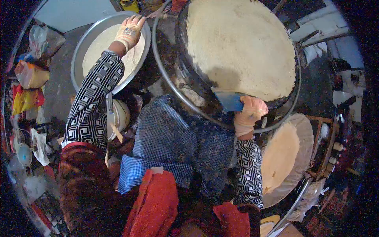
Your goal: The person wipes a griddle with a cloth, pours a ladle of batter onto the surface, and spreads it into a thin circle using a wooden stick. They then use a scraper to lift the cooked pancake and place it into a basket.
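the left arm [94, 102] stretches far forward and slightly inward, the left hand [130, 34] back upward, fingers extended close together. the right arm [248, 170] reaches less far, wrist nearly straight, the right hand [251, 111] curled in a grip.

Basin [78, 59], upper left: smooth, shiny metal; round sheet [241, 47], upper right — matt, faintly rough; apron [164, 130], centre: matt woven cloth; towel [154, 197], bottom — rough, matt cloth
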Tool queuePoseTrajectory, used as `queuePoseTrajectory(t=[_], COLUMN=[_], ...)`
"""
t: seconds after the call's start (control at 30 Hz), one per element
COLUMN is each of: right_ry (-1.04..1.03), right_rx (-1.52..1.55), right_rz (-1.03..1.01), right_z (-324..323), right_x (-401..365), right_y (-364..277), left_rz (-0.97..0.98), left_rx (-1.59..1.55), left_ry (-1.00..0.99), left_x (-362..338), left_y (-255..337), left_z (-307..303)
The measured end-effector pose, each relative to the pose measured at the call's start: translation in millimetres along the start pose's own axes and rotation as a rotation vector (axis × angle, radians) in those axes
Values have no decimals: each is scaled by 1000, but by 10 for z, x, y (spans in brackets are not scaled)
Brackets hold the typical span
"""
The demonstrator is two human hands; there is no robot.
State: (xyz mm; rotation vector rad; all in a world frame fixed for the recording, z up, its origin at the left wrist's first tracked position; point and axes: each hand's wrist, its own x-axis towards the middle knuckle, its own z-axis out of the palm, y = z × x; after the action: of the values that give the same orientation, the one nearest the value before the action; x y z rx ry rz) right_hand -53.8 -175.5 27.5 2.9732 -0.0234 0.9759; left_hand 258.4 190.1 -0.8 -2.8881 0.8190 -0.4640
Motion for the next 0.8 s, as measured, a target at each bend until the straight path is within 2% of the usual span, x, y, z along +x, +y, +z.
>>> queuePoseTrajectory(t=[0.07,0.13,0.2,0.23,0.27,0.33,0.37,0.4,0.47,0.53,0.6,0.67,0.7,0.73,0.77,0.8], right_ry=[-24,-80,-72,-60,-48,-131,71,83,23,-11,-41,11,29,40,53,68], right_rx=[80,40,81,103,96,71,83,78,93,72,23,26,6,-17,-33,-43], right_rz=[31,36,48,53,56,60,-50,-53,8,21,45,45,52,47,35,30], right_z=[-11,-69,-41,-32,-54,-95,-39,-45,-70,-14,13,38,86,159,181,156], right_x=[-9,-19,-56,-45,-40,10,36,37,31,1,-8,42,61,99,143,183], right_y=[-24,-36,-29,-26,-29,-21,6,15,7,26,77,16,-14,-47,-46,-29], left_rz=[162,183,349,450,603,488,654,817,825,747,656,705,664,601,360,427], left_rx=[191,204,245,179,94,157,253,349,425,463,353,200,51,-15,-175,-465], left_ry=[-24,-52,-39,14,191,-272,-331,-396,-548,-585,-606,-710,-493,-610,-444,-564], left_x=[191,370,551,657,699,788,637,433,232,-62,-413,-718,-1017,-1118,-1333,-1408], left_y=[-39,-35,-22,-83,-50,287,294,288,486,752,1147,1685,1992,2387,2884,3155], left_z=[121,188,204,394,440,466,443,423,312,208,-100,-654,-610,-943,-865,-1169])
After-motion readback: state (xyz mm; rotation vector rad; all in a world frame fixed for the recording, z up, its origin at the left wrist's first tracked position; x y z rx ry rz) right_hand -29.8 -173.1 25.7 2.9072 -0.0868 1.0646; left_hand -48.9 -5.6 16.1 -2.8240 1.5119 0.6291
